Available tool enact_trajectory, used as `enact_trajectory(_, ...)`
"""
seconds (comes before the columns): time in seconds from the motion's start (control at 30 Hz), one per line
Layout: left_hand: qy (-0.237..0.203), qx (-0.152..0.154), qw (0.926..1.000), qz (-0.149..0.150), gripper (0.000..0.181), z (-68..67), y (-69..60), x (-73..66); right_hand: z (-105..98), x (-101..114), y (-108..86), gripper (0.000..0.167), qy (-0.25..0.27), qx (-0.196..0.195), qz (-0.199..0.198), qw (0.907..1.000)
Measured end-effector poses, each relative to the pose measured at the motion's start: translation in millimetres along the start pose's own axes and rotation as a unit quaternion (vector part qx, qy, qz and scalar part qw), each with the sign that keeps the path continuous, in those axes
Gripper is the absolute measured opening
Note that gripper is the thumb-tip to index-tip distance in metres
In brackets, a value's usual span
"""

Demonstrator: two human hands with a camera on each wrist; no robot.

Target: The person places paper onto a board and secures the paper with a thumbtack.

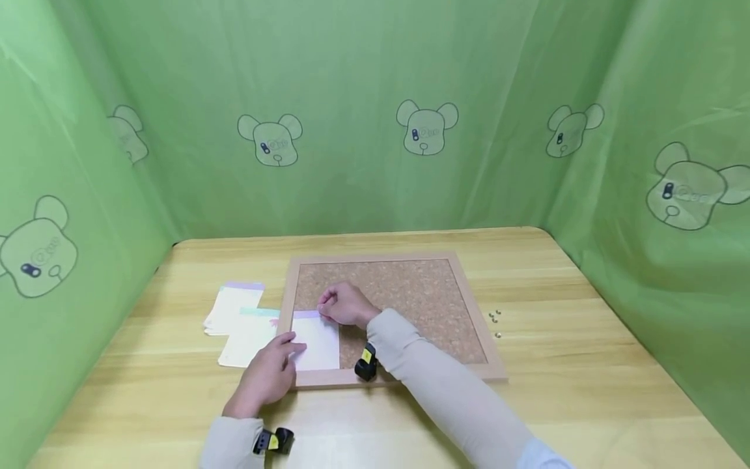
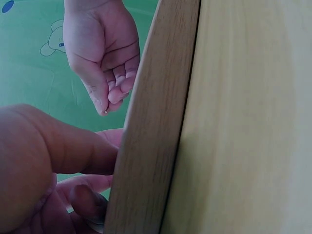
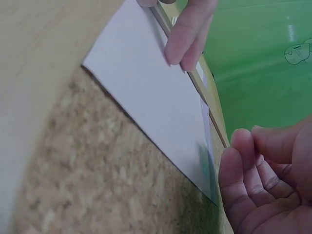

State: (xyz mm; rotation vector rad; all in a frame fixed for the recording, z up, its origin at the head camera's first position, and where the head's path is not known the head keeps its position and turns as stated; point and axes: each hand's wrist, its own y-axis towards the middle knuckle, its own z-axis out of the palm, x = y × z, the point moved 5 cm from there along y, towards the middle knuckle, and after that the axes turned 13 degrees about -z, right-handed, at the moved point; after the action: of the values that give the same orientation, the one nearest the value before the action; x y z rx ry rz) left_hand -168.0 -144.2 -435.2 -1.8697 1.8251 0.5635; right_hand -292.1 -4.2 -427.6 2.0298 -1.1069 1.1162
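Observation:
A white card with a purple top strip (image 1: 316, 345) lies on the lower left of a wood-framed cork board (image 1: 398, 286). My left hand (image 1: 266, 374) rests over the left frame edge, its fingers on the card, also in the right wrist view (image 3: 190, 36). Above the card's top edge, near its right corner, my right hand (image 1: 347, 305) pinches a tiny tack between thumb and fingertips; only a small glint of it shows in the left wrist view (image 2: 106, 112). In the right wrist view the right hand (image 3: 273, 180) hides the tack.
Left of the board lie more cards, one group with a purple strip (image 1: 234, 309) and one with a teal strip (image 1: 246, 342), partly beside the frame. Several small metallic tacks (image 1: 495, 319) lie right of the board. Green curtains (image 1: 351, 182) surround the wooden table (image 1: 556, 365).

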Motion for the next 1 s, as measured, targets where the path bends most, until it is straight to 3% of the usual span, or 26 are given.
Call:
enact_trajectory(0.5,-0.010,0.007,0.9999,-0.009,0.035,0.9,1.5,2.7,11.1,-1.4,9.7,0.007,-0.011,0.007,0.013,0.9998)
enact_trajectory(1.0,0.000,0.003,1.0000,0.006,0.036,-1.1,-1.6,1.0,17.9,-2.6,14.7,0.016,-0.087,0.023,0.038,0.9952)
